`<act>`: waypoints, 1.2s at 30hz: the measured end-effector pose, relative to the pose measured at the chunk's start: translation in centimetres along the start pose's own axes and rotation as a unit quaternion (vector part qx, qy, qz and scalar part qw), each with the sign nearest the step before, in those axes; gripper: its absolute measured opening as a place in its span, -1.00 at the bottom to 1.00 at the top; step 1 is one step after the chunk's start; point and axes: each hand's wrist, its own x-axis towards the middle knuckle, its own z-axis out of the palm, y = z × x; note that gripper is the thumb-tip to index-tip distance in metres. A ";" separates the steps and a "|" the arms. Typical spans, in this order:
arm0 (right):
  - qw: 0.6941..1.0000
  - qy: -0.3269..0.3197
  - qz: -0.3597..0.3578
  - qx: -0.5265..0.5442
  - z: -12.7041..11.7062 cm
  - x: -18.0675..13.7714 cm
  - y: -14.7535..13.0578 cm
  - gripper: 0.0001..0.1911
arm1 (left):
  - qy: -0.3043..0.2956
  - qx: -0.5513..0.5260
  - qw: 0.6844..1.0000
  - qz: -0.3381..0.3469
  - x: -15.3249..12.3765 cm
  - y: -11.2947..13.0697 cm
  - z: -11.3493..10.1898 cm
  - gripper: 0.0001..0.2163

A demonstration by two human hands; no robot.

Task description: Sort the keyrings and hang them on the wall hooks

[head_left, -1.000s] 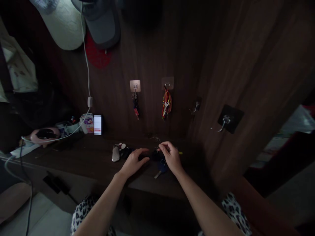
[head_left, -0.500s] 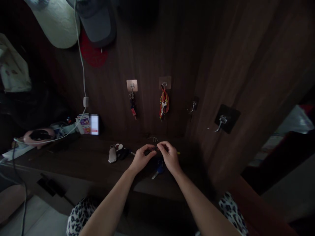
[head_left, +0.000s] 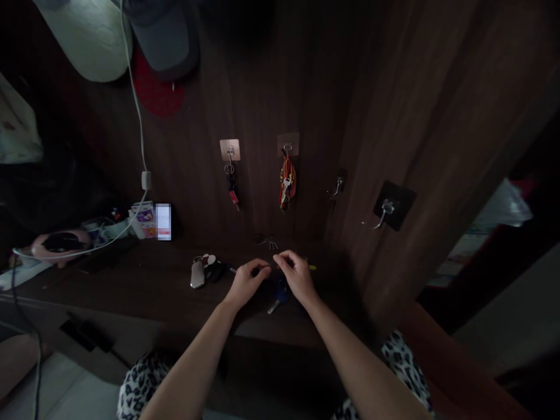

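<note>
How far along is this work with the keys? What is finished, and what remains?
Done: a key bunch and a red-corded bunch hang on adhesive hooks. In hand: the left hand and right hand meet over something too small to tell. Left: a blue-headed key, a silver fob and small loose keys lie on the shelf.

The left forearm (head_left: 192, 356) and right forearm (head_left: 363, 364) are bare and slender, narrowing to slim wrists. The left hand (head_left: 247, 284) and right hand (head_left: 297, 277) are bare too, though dim light hides their finer detail. A leopard-print garment (head_left: 142, 388) shows at the lower edge of the view, on both sides of the arms: pale cloth with black, blotchy rosettes, gathered in soft folds. Its cut cannot be made out.
</note>
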 end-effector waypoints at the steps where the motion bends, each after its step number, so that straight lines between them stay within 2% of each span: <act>1: 1.000 0.004 0.000 0.000 0.0 0.0 0.1 -0.71 | 0.003 0.013 1.000 0.000 0.0 -0.1 0.0 -0.79; 7: 0.995 0.088 0.050 0.009 -0.7 0.5 1.4 -0.70 | 0.046 0.083 0.995 -0.020 0.3 -1.0 0.0 -0.83; 10: 0.992 0.104 0.074 0.022 -1.3 0.7 2.2 -0.72 | 0.054 0.096 0.994 -0.021 0.3 -1.5 0.0 -0.82; 19: 0.984 0.148 0.089 0.046 -1.9 0.8 2.6 -0.78 | 0.060 0.103 0.993 -0.026 0.3 -1.5 -0.1 -0.81; 22: 0.977 0.186 0.088 0.061 -2.1 0.8 2.5 -0.77 | 0.057 0.104 0.993 -0.018 0.2 -1.7 0.0 -0.82; 26: 0.963 0.233 0.109 0.084 -2.4 1.0 2.4 -0.75 | 0.026 0.114 0.993 0.001 0.1 -1.9 0.2 -0.83; 29: 0.959 0.240 0.115 0.095 -2.5 1.0 2.5 -0.75 | 0.017 0.127 0.992 0.009 0.0 -1.9 0.3 -0.83; 36: 0.956 0.241 0.119 0.115 -2.4 1.0 2.4 -0.78 | 0.048 0.172 0.984 0.006 0.1 -2.1 0.4 -0.84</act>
